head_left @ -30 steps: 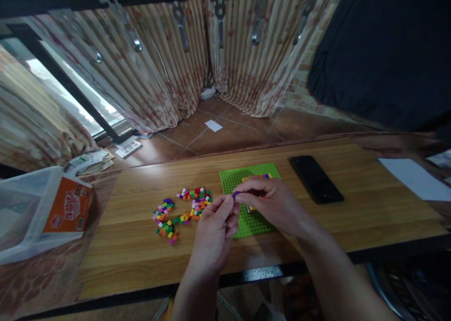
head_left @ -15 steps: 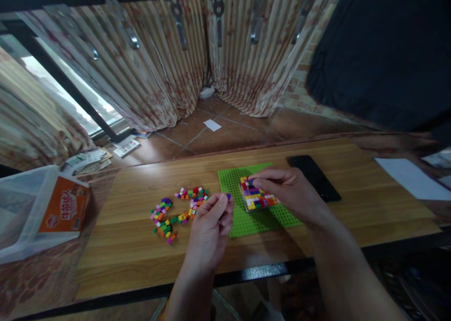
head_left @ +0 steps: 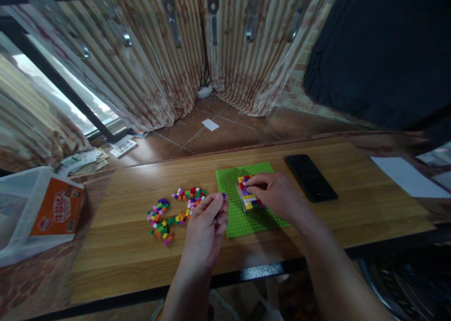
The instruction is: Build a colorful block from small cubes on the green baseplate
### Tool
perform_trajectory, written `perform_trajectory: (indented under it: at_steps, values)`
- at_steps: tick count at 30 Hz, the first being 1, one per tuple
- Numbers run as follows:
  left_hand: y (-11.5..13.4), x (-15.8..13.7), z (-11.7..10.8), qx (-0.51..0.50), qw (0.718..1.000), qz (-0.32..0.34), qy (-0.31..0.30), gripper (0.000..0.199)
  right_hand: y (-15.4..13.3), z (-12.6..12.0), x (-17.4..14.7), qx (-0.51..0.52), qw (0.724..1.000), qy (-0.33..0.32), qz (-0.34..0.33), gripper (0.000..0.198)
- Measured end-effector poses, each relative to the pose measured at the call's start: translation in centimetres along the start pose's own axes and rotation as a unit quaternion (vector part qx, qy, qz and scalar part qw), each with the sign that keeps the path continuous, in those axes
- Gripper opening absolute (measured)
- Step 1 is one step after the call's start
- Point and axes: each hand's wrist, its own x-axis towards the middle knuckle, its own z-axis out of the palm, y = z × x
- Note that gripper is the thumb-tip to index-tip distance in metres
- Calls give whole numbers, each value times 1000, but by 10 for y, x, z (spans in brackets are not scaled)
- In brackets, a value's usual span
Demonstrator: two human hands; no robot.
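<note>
Pinched between the thumb and forefinger of my left hand point(head_left: 207, 220) is a small purple brick point(head_left: 224, 196), held just left of the green baseplate point(head_left: 229, 222). On that baseplate sits a low rectangular block built of many-coloured small bricks point(head_left: 251, 201). My right hand point(head_left: 278, 194) reaches over it from the right and covers its right part. Its thumb and forefinger are closed together at the block's upper side; whatever lies between the tips is too small to make out. Left of my left hand, loose coloured bricks point(head_left: 160, 209) lie in a curving trail.
A black phone point(head_left: 310, 177) lies on the wooden table point(head_left: 120, 246) right of the baseplate. Beyond the table's left end stands a clear plastic bin point(head_left: 24, 208) with an orange label. White paper point(head_left: 408, 173) lies past the right side. Striped curtains point(head_left: 169, 76) hang behind.
My right hand has shifted slightly left and its fingertips remain at the brick block. My left hand still holds the purple brick. The whole view has moved a little.
</note>
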Motion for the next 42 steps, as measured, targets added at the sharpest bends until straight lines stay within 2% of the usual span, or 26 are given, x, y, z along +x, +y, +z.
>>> perform_trajectory:
  at_steps: [6, 17, 24, 34, 42]
  values:
    - [0, 1, -1, -7, 1000, -2, -5, 28, -2, 5, 1, -75, 997, 7, -7, 12]
    - [1, 0, -1, -13, 1000, 6, 7, 29, 2, 2, 1, -12, 1000, 11, -5, 11]
    - [1, 0, -1, -21, 1000, 9, 13, 28, 2, -3, 2, -57, 995, 72, 33, 11]
    - [1, 2, 0, -23, 1000, 9, 11, 27, 5, 10, 5, -92, 990, 78, 67, 20]
    - [-2, 2, -1, -13, 1000, 6, 4, 27, 5, 10, 7, -102, 990, 77, 60, 19]
